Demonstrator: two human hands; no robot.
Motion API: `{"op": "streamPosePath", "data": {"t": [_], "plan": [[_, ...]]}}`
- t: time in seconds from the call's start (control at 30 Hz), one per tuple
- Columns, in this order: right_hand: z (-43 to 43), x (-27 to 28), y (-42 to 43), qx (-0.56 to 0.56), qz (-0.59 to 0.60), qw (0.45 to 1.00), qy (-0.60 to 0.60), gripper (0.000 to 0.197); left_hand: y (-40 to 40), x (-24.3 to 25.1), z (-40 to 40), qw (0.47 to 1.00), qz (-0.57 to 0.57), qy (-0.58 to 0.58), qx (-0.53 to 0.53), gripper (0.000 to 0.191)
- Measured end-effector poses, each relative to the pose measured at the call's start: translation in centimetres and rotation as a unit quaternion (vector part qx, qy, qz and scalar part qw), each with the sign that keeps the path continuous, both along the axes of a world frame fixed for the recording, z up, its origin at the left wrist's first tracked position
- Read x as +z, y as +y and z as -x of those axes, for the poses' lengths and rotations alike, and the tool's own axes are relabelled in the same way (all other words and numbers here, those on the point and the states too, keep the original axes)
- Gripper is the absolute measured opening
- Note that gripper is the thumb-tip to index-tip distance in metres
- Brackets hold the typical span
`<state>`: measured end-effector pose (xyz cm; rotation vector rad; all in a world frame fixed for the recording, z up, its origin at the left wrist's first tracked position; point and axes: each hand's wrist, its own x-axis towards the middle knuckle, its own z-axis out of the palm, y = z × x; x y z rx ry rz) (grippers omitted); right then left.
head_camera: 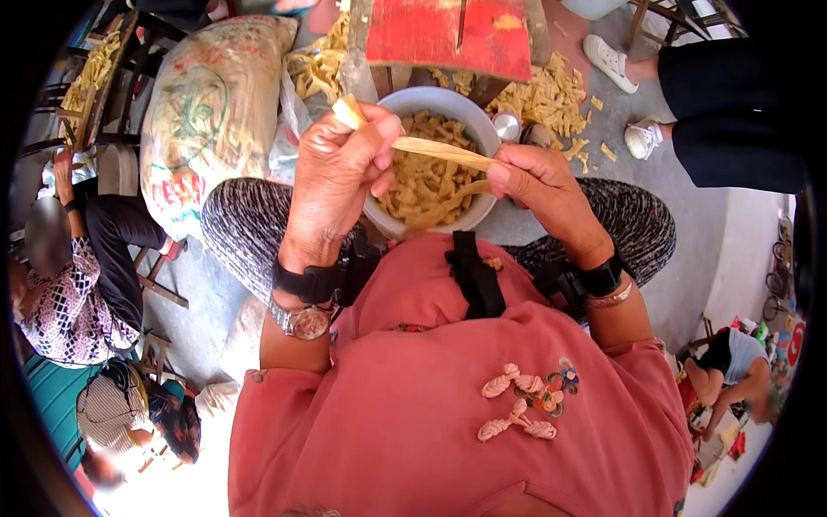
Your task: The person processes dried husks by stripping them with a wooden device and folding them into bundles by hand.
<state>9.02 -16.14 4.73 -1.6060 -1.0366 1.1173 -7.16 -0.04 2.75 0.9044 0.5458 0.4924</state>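
A pale yellow strip, folded or twisted lengthwise, is stretched between my two hands. My left hand pinches it near one end, and a short flat end sticks out past the thumb. With thumb and fingers my right hand grips the other part, from which a loose tail hangs down. Below both hands stands a white plastic tub holding many similar yellow pieces. What material the strips are made of, I cannot tell.
A red-topped wooden bench stands beyond the tub, with heaps of yellow strips beside it. A stuffed woven sack lies at left. A person in white clogs stands at right. Other people sit at left and bend at lower right.
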Motion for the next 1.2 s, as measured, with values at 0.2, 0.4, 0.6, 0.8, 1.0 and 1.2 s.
{"op": "streamPosePath", "data": {"t": [0.2,0.4,0.6,0.8,1.0,1.2], "plan": [[-5.3,2.1,3.7,-0.062,-0.119,0.961,-0.243,0.035,3.4,3.2,-5.7,0.990,-0.138,-0.018,0.000,0.010],[-8.5,3.3,7.1,-0.151,-0.160,0.920,-0.324,0.032,6.4,4.0,-10.9,0.961,-0.272,-0.024,0.046,0.009],[-8.8,-1.5,7.7,-0.132,-0.102,0.868,-0.467,0.034,6.9,0.0,-12.0,0.759,-0.590,0.234,0.145,0.020],[-5.1,-0.1,3.6,-0.107,-0.101,0.976,-0.158,0.030,2.7,-1.3,-5.4,0.862,-0.461,0.208,-0.016,0.037],[0.6,0.1,2.2,0.036,-0.125,0.991,-0.030,0.030,-1.4,-8.5,-1.5,0.881,-0.383,0.204,-0.186,0.040],[4.0,-2.6,1.5,0.199,-0.034,0.964,0.173,0.028,-2.5,-3.2,-3.0,0.968,0.197,0.111,-0.110,0.033]]}}
